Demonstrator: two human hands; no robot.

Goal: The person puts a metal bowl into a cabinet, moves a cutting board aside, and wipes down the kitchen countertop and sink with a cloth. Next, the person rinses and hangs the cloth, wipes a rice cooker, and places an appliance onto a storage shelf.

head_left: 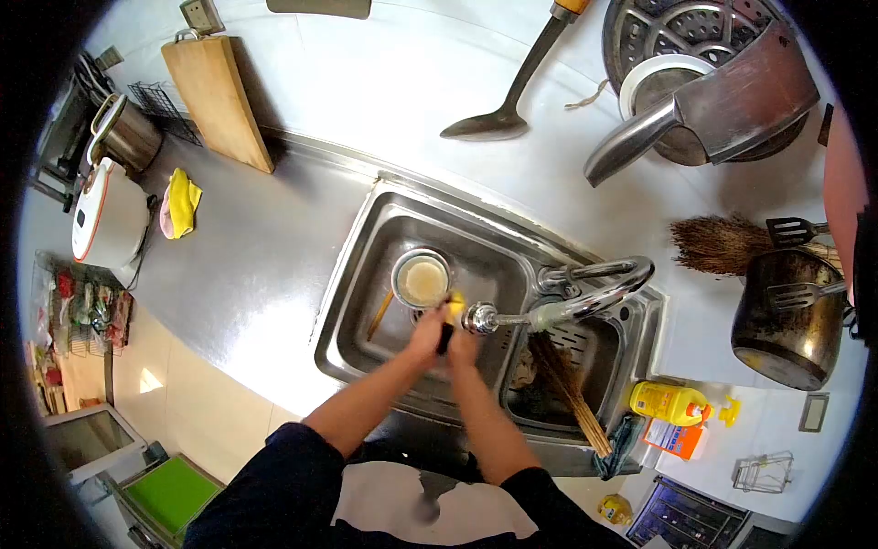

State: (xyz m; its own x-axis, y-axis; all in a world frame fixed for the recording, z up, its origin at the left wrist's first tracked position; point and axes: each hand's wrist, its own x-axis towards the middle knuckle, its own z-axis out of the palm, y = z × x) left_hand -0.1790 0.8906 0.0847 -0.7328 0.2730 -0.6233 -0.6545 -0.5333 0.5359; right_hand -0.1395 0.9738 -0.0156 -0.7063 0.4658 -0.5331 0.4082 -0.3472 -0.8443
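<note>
My left hand and my right hand are close together over the sink, both closed and blurred by motion. A small yellow piece shows at the fingertips, and a black piece sticks out between the hands. I cannot tell whether they are one object or two. Just beyond my hands, a round metal bowl of cloudy liquid stands in the larger basin. Beside it is a thin wooden stick. The faucet head is right next to my right hand.
A bamboo brush lies across the smaller basin. Dish soap and a dark cloth sit at the right. On the left counter are a yellow cloth and a white cooker. A cleaver hangs at the upper right.
</note>
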